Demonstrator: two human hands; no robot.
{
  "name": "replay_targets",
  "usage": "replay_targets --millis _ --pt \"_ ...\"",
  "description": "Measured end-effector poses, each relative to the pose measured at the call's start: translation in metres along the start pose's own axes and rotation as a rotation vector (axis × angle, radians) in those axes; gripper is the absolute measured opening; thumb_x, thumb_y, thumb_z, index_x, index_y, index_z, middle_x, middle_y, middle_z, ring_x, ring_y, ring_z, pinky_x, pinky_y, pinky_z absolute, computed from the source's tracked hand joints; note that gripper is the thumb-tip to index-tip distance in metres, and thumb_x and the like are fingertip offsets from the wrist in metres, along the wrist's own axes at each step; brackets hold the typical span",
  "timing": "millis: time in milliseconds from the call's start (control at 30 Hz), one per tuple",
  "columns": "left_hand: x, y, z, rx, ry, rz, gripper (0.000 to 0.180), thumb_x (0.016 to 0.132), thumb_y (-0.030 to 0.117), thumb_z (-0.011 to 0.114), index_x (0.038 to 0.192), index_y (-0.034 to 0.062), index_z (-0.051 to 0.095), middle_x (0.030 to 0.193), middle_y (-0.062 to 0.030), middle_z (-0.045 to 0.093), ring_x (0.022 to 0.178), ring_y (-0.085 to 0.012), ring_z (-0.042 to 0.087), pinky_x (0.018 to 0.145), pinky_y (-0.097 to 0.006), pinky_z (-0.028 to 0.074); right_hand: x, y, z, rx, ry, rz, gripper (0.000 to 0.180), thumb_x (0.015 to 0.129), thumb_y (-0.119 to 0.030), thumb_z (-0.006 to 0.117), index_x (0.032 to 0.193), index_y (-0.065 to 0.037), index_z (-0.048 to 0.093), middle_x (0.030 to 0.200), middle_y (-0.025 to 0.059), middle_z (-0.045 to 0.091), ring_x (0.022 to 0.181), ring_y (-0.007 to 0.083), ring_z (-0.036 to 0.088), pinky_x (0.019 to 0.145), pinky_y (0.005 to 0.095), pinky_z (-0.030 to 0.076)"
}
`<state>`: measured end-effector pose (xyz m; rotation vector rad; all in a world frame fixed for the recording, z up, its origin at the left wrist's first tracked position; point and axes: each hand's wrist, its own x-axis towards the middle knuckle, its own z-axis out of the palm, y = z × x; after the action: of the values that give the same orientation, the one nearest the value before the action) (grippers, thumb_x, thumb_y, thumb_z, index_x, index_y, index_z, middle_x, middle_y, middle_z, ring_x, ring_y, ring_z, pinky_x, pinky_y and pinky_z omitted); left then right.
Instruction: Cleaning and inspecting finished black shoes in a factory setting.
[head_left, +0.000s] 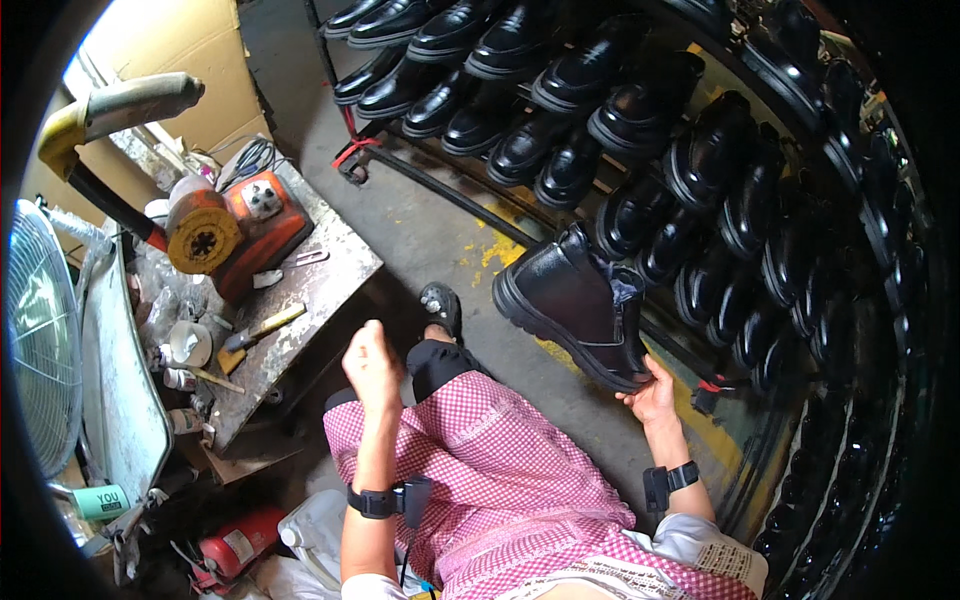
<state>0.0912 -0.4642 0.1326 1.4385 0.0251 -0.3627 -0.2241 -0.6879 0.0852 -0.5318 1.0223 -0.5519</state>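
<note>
A black leather ankle boot (565,305) with a thick ridged sole hangs in the air in front of the shoe rack. Its toe points up and left, and a zip or seam runs along its side. My right hand (652,394) grips the boot at its lower right end, the thumb and fingers on the edge there. Over my left knee, my left hand (372,365) is raised with its fingers curled closed. Whatever it may hold is hidden. Each wrist wears a black strapped device.
A wheeled rack (440,190) carries rows of black shoes and boots. On the left, a worn table (335,260) bears an orange hot-air machine (262,225), a brush (262,335) and jars. Nearby are a fan (45,330), a red fire extinguisher (240,540) and a white jug (315,535).
</note>
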Motion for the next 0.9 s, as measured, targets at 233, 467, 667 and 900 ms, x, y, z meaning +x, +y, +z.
replay_targets --millis 233,467,667,900 --pt "-0.045 0.008 0.061 0.076 -0.699 -0.434 0.052 0.091 0.047 0.03 0.129 0.0125 0.039 0.114 -0.0102 0.05 0.097 -0.0206 0.053 0.064 -0.036 0.053 0.008 0.008 -0.024 -0.081 -0.332 -0.078 0.075 0.06 -0.013 0.065 0.13 -0.016 0.039 0.121 0.0071 0.052 0.11 0.0291 0.049 0.089 0.0476 0.04" --pt "-0.064 0.018 0.055 -0.031 -0.83 -0.054 0.028 0.094 0.019 0.039 0.108 -0.0009 0.053 0.097 -0.0042 0.057 0.093 -0.0107 0.049 0.087 -0.023 0.037 0.015 0.011 -0.046 0.074 -0.487 -0.098 0.089 0.049 0.004 0.06 0.131 -0.021 0.038 0.128 0.005 0.046 0.115 0.0284 0.045 0.093 0.0491 0.036" --pt "-0.065 0.029 0.06 0.025 -0.808 -0.079 0.029 0.088 0.022 0.053 0.107 0.0009 0.053 0.097 -0.005 0.056 0.093 -0.0123 0.05 0.084 -0.025 0.039 -0.007 -0.008 -0.039 -0.002 -0.544 -0.129 0.089 0.053 0.007 0.062 0.134 -0.013 0.032 0.129 0.0075 0.044 0.117 0.0261 0.043 0.097 0.0422 0.035" --pt "-0.07 0.028 0.084 -0.114 -0.672 -0.208 0.041 0.095 0.031 0.035 0.112 -0.0011 0.054 0.104 -0.0099 0.06 0.094 -0.0172 0.057 0.086 -0.028 0.043 -0.057 -0.034 -0.034 -0.125 -0.27 -0.462 0.078 0.056 -0.008 0.074 0.126 0.0 0.041 0.123 0.0088 0.048 0.112 0.0202 0.046 0.097 0.0308 0.035"
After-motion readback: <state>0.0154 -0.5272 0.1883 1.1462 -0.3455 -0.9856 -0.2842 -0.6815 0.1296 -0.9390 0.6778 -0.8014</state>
